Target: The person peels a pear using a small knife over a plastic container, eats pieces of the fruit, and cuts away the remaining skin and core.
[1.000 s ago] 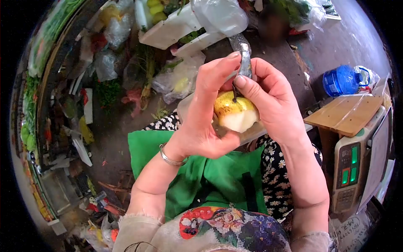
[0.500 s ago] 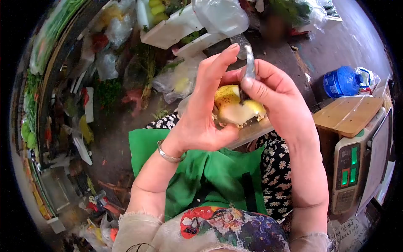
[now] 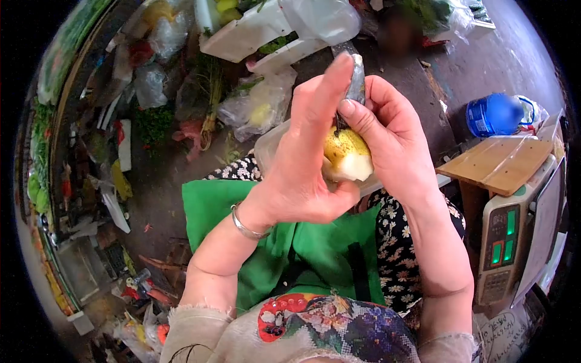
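A yellow pear-like fruit (image 3: 348,151), brown-spotted on top with pale flesh bared at the bottom, is between my hands. My left hand (image 3: 302,145), with a bracelet at the wrist, curls around the fruit's left side, thumb beneath it and index finger raised. In my right hand (image 3: 393,136), thumb and fingers pinch a grey, worn tool (image 3: 357,78), probably a knife or peeler, just above the fruit. Its lower end is mostly hidden. Under the hands sits a translucent plastic container (image 3: 269,148), above the green apron (image 3: 218,209) on my lap.
A scale (image 3: 502,254) with lit green digits and a wooden board (image 3: 496,164) stand at the right. Behind them is a blue water bottle (image 3: 493,115). White foam boxes (image 3: 248,36) lie ahead, with plastic bags (image 3: 260,109) and greens (image 3: 154,127) at the left.
The fruit has turned between my hands; the cut notch seen half a second ago is now out of sight. My left hand has shifted slightly right, its index finger over the tool.
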Available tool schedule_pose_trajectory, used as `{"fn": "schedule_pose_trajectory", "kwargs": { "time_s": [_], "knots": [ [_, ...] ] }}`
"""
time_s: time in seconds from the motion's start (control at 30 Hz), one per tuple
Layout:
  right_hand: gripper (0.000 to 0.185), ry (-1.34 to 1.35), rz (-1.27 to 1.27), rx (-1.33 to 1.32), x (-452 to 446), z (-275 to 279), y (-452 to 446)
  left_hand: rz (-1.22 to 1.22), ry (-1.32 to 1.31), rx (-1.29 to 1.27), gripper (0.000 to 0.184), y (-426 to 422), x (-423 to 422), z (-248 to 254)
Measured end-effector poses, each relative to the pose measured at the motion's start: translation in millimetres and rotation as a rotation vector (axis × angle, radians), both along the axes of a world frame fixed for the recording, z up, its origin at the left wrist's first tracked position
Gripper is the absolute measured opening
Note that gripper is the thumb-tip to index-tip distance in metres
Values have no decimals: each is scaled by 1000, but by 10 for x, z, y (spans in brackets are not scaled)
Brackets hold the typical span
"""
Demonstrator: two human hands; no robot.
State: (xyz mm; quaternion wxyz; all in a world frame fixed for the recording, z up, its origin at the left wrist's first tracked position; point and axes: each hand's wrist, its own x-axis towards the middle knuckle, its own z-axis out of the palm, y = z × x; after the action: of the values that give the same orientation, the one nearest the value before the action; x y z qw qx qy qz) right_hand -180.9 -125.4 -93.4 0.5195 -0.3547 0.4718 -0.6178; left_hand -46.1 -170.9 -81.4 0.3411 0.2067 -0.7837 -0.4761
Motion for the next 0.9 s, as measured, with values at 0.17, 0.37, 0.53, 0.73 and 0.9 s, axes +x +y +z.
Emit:
{"fn": "schedule_pose_trajectory", "kwargs": {
  "time_s": [0.17, 0.37, 0.53, 0.73, 0.9],
  "knots": [
    [10, -372, -115, 108, -27, 40, -46, -112, -15, -31, 101, -3, -21, 50],
    [14, -461, -19, 68, -110, 40, -12, -66, 37, 85, 98, -6, -20, -52],
    [19, -379, 151, 48, -160, 140, 24, -52, -102, 55, 99, -79, 30, -18],
    [14, 20, 204, -39, -102, 46, 50, -65, -176, 118, 102, -83, 75, 51],
    [14, 121, 175, -4, -32, 57, 47, -55, -235, 73, 113, -62, 98, 70]
  ]
}}
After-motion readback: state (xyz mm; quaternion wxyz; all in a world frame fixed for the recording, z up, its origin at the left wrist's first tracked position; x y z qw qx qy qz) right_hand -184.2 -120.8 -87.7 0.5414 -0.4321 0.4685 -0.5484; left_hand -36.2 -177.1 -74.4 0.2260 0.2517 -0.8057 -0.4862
